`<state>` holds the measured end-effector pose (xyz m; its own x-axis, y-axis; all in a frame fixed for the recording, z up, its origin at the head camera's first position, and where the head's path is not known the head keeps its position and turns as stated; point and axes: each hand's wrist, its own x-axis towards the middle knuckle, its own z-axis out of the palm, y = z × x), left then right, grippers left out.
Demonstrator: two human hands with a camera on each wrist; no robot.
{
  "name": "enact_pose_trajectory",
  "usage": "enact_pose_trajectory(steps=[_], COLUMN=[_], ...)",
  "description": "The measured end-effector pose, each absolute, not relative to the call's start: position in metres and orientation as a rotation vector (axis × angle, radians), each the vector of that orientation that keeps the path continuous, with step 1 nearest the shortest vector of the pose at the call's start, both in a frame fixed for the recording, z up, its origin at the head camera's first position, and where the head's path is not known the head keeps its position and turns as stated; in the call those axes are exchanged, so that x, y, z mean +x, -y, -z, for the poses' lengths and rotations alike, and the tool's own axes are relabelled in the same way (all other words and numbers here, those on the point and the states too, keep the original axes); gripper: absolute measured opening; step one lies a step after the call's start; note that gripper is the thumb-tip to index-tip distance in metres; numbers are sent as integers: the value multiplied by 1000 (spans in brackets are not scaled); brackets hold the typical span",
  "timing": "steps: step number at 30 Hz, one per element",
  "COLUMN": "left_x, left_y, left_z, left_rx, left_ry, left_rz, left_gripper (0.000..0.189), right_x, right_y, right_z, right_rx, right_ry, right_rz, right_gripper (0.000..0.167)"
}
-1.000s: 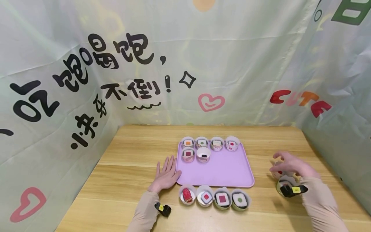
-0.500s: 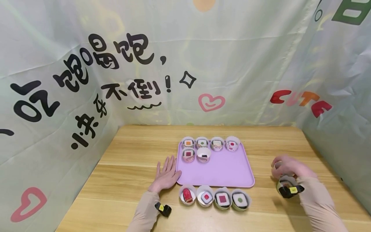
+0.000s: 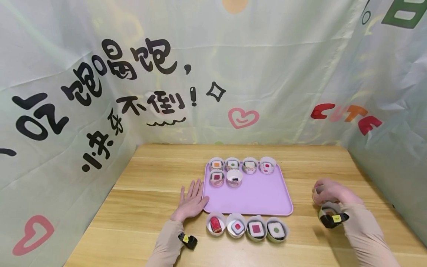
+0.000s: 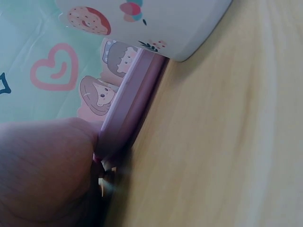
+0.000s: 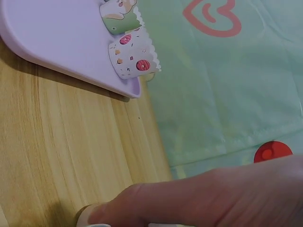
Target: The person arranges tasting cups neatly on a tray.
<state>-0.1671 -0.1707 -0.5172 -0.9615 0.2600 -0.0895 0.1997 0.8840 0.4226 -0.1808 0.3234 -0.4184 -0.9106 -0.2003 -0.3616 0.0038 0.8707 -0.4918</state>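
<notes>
On the right side of the table my right hand (image 3: pixel 337 191) curls its fingers and thumb around a small paper cup (image 5: pixel 84 216), which it mostly covers. Just in front of that cup, partly behind the wrist camera, sits another paper cup (image 3: pixel 328 206) with something inside. My left hand (image 3: pixel 190 204) lies flat with fingers spread, its thumb touching the left edge of a lilac tray (image 3: pixel 260 198). On the tray stand several paper cups of toy sushi, including a cup with an orange-centred piece (image 3: pixel 217 164) and a white cup (image 3: pixel 234 178) holding a dark-edged piece.
A row of cups lines the tray's near edge: one with a red roll (image 3: pixel 215 224), one with a red-centred piece (image 3: pixel 236 226), one with a magenta-centred piece (image 3: pixel 256 228) and one with a green-centred piece (image 3: pixel 276 230). Printed curtains (image 3: pixel 283 74) enclose the table.
My right hand has come down over the cup and its fingers have closed around it. The left hand, tray and other cups have stayed still.
</notes>
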Motion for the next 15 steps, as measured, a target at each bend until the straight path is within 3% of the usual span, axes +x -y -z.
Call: enact_pose_trajectory(steps=[10,15], left_x=[-167,-168], left_y=[172,171], left_z=[517,518], left_rx=[360,364], left_ry=[-2920,-2921], left_rz=[-633,-635], left_gripper=[68,67], right_x=[-182,-182], right_y=[-323,-323], right_z=[420,415], right_rx=[-118,-134], right_ry=[-2690,-2741], right_rz=[731,710], right_gripper=[15,31])
